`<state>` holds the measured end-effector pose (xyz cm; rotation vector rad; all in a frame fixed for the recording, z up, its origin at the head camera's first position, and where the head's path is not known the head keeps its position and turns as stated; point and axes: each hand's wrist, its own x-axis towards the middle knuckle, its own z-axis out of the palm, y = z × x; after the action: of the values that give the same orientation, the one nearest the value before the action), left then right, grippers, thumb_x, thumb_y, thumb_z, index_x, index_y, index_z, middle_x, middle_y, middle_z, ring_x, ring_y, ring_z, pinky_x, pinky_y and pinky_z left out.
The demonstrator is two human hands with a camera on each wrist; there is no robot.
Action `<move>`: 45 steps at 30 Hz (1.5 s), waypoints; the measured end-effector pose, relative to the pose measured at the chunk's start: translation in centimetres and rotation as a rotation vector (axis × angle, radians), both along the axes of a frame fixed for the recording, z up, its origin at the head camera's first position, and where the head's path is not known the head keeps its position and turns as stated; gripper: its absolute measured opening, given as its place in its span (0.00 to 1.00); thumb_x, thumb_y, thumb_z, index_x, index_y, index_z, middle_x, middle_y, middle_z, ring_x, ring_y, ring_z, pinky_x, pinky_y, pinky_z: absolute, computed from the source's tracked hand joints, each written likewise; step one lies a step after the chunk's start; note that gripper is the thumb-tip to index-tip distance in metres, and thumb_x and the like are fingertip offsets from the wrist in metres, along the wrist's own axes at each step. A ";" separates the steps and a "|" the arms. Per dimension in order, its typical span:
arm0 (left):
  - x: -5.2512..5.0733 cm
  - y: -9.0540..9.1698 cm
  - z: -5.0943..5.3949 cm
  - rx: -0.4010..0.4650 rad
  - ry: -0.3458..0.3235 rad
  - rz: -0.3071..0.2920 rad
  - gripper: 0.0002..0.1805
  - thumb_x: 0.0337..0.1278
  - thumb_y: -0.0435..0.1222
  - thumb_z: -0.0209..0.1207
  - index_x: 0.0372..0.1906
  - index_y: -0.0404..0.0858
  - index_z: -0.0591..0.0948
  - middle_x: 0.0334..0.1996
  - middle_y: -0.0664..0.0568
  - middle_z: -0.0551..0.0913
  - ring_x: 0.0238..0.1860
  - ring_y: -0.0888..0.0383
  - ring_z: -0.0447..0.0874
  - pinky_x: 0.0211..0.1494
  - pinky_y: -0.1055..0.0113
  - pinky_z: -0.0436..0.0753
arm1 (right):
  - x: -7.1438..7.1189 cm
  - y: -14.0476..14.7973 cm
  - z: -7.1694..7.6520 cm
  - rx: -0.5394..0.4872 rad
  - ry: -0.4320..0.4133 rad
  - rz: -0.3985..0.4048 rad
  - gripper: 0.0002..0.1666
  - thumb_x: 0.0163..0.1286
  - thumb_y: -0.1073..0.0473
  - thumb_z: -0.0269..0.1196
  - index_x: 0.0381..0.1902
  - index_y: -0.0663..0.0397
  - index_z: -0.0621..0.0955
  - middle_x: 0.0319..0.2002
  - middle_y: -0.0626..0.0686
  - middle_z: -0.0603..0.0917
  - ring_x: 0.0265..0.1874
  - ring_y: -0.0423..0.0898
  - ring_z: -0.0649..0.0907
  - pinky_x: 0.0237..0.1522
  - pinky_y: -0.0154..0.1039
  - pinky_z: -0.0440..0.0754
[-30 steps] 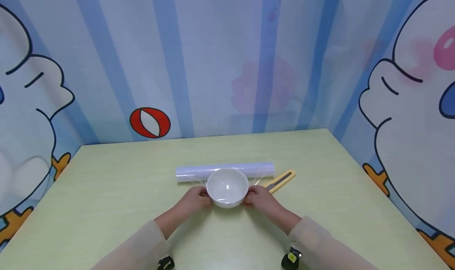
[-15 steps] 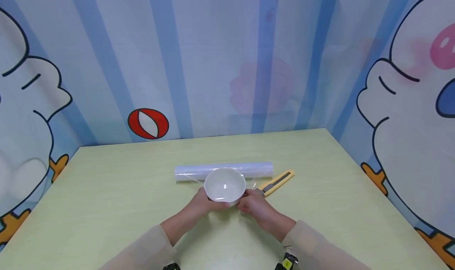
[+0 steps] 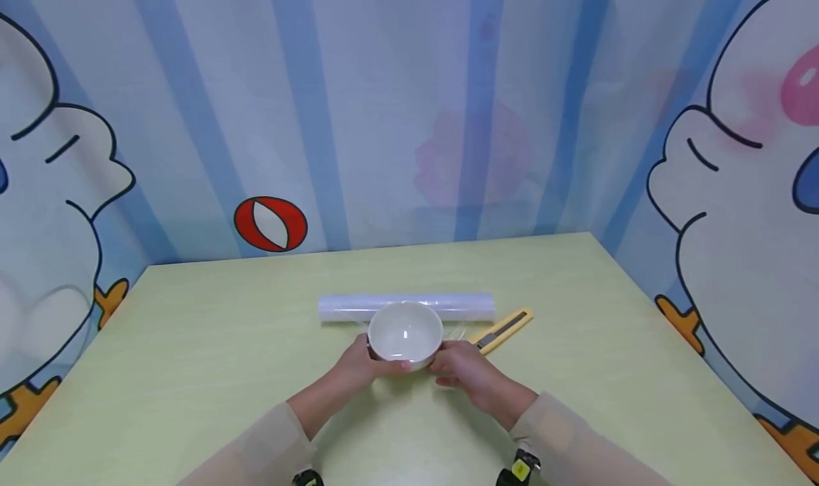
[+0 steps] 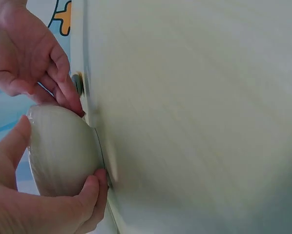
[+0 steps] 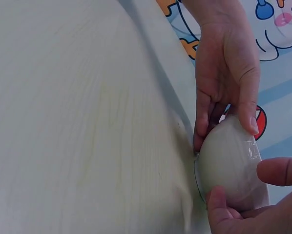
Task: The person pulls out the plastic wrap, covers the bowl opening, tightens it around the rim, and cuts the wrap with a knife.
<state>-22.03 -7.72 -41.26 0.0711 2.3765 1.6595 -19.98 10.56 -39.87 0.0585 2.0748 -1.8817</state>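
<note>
The glossy white round bowl [image 3: 406,326], clear plastic film [image 5: 252,150] clinging to it, is right between left hand [image 3: 363,365] and right hand [image 3: 466,371]! The left grips it, thumb at the near rim, fingers reaching to the base; the right just touches, fingers relaxed, thumb standing clear. Beyond the right hand lies a yellow utility knife [image 3: 505,330].

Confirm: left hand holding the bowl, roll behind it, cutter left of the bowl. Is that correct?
No, the cutter lies to the right of the bowl, as the head view shows. The left hand holds the bowl, with the roll behind it.
</note>
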 end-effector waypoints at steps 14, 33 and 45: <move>-0.9 -0.9 -1.1 -0.133 0.305 -0.195 0.41 0.38 0.40 0.71 0.61 0.34 0.66 0.53 0.42 0.77 0.53 0.50 0.75 0.57 0.55 0.75 | 0.0 -0.7 0.0 -0.004 -0.011 -0.071 0.18 0.50 0.68 0.52 0.41 0.69 0.78 0.22 0.47 0.74 0.31 0.44 0.75 0.31 0.34 0.76; 0.7 -0.2 -0.1 -0.031 -0.023 0.029 0.49 0.39 0.40 0.70 0.61 0.23 0.54 0.58 0.31 0.65 0.59 0.41 0.66 0.65 0.48 0.64 | -0.6 2.7 -1.3 -0.076 -0.068 0.173 0.17 0.65 0.59 0.49 0.47 0.63 0.76 0.45 0.50 0.84 0.42 0.39 0.79 0.42 0.35 0.74; 0.1 -0.2 0.1 0.061 -0.183 -0.013 0.45 0.39 0.41 0.70 0.64 0.33 0.61 0.60 0.41 0.69 0.57 0.48 0.68 0.59 0.49 0.69 | -0.2 1.9 -0.9 -0.018 -0.039 0.196 0.20 0.63 0.60 0.54 0.50 0.65 0.77 0.45 0.55 0.84 0.38 0.39 0.81 0.38 0.33 0.77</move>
<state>-21.94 -7.96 -41.19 -0.0520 2.1867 1.6564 -20.20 12.43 -40.77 -0.1078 1.9597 -1.7672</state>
